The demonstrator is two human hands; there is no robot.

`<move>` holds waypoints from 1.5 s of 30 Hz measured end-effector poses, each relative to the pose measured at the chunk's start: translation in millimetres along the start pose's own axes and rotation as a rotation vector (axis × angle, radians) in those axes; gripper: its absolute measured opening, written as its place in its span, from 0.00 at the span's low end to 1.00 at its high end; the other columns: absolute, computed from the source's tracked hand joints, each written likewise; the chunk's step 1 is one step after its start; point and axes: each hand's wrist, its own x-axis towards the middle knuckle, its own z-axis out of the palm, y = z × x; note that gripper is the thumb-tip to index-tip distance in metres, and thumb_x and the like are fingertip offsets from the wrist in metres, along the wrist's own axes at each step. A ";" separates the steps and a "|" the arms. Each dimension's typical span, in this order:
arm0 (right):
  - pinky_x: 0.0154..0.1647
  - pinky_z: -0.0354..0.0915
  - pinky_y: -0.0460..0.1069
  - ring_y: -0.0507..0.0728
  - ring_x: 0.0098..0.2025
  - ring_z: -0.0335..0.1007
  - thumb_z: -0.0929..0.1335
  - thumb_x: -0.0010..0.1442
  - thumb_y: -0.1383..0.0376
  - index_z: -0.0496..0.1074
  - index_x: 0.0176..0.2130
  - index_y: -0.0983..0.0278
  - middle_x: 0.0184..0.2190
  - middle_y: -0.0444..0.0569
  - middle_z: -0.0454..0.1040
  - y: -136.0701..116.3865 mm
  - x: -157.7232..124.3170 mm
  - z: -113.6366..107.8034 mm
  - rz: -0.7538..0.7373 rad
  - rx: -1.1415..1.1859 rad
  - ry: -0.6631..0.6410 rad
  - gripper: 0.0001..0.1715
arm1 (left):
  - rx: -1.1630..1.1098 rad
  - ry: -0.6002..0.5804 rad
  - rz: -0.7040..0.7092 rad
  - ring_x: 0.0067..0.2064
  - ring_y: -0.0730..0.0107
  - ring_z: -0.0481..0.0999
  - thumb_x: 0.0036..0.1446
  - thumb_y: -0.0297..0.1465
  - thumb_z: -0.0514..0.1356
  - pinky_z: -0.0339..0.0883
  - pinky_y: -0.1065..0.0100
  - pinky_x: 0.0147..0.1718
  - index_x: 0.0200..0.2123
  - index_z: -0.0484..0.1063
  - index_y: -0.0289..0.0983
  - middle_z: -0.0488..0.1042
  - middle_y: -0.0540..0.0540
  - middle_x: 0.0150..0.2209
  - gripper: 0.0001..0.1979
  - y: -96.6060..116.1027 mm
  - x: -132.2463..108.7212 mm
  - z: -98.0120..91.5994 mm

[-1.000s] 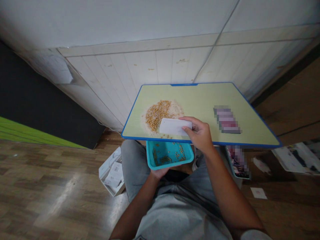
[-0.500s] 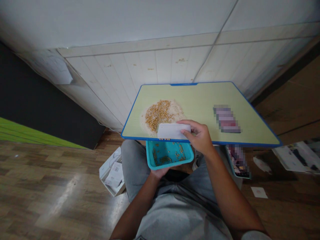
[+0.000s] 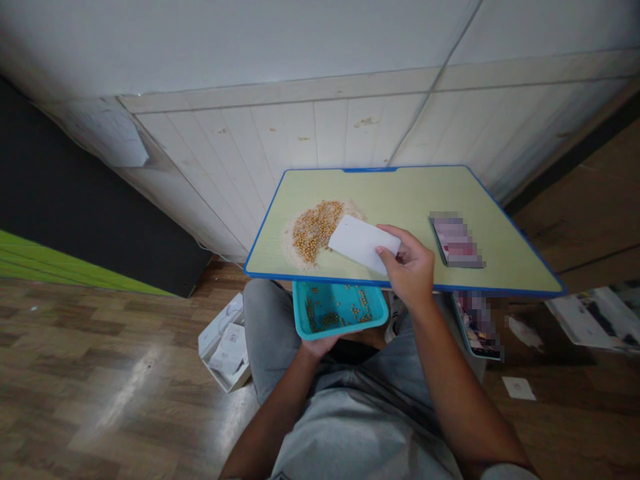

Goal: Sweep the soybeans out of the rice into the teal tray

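A blue-edged table [image 3: 400,193] is standing against a white panelled wall [image 3: 320,133] rising behind it. Wood-look floor [image 3: 75,400] is spreading below and left of the table, catching a soft sheen of light. Far left of the table a dark panel [image 3: 75,213] is sitting above a green strip [image 3: 45,267]; papers [image 3: 590,320] are lying right of the table

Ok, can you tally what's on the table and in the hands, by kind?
white card: 1, held in the right hand
teal tray: 1, held by the left hand under the table edge, with some beans inside
pile of yellow beans: 1, on the table; beans too small to count
blurred flat object: 1, on the table
Total: 4
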 end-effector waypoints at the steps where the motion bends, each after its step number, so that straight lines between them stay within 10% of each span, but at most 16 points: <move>1: 0.28 0.71 0.48 0.57 0.30 0.78 0.74 0.60 0.62 0.84 0.54 0.61 0.38 0.49 0.87 0.1 -0.3 0.2 0.002 -0.012 -0.004 0.22 | 0.029 0.033 0.007 0.79 0.23 0.52 0.69 0.62 0.48 0.55 0.24 0.71 0.69 0.75 0.47 0.69 0.47 0.75 0.38 0.5 -0.5 2.2; 7: 0.29 0.69 0.49 0.56 0.29 0.76 0.72 0.61 0.64 0.84 0.54 0.61 0.39 0.49 0.86 -2.0 0.0 -0.1 -0.026 -0.126 -0.032 0.23 | 0.156 0.175 0.004 0.76 0.22 0.61 0.67 0.64 0.47 0.66 0.24 0.63 0.67 0.76 0.48 0.70 0.45 0.74 0.40 0.9 -3.4 4.8; 22: 0.26 0.65 0.51 0.54 0.20 0.62 0.71 0.59 0.63 0.85 0.53 0.61 0.23 0.42 0.75 -5.8 7.5 -5.9 -0.070 -0.323 0.090 0.23 | 0.074 0.114 0.035 0.76 0.31 0.64 0.71 0.61 0.46 0.71 0.31 0.63 0.57 0.81 0.49 0.73 0.51 0.72 0.34 0.3 -1.1 9.0; 31: 0.30 0.69 0.51 0.55 0.25 0.73 0.70 0.61 0.64 0.85 0.55 0.62 0.39 0.49 0.87 -4.7 5.5 -2.1 -0.068 -0.273 -0.001 0.24 | 0.140 0.259 0.012 0.72 0.31 0.71 0.67 0.65 0.50 0.72 0.29 0.63 0.64 0.76 0.49 0.76 0.43 0.70 0.37 1.1 -4.7 15.3; 45: 0.31 0.74 0.51 0.57 0.28 0.77 0.71 0.61 0.66 0.85 0.54 0.60 0.42 0.49 0.88 -4.5 4.0 -2.2 -0.081 -0.226 -0.008 0.23 | 0.175 0.176 0.004 0.76 0.27 0.62 0.68 0.65 0.45 0.64 0.25 0.66 0.67 0.74 0.50 0.68 0.47 0.75 0.39 2.3 -4.6 17.3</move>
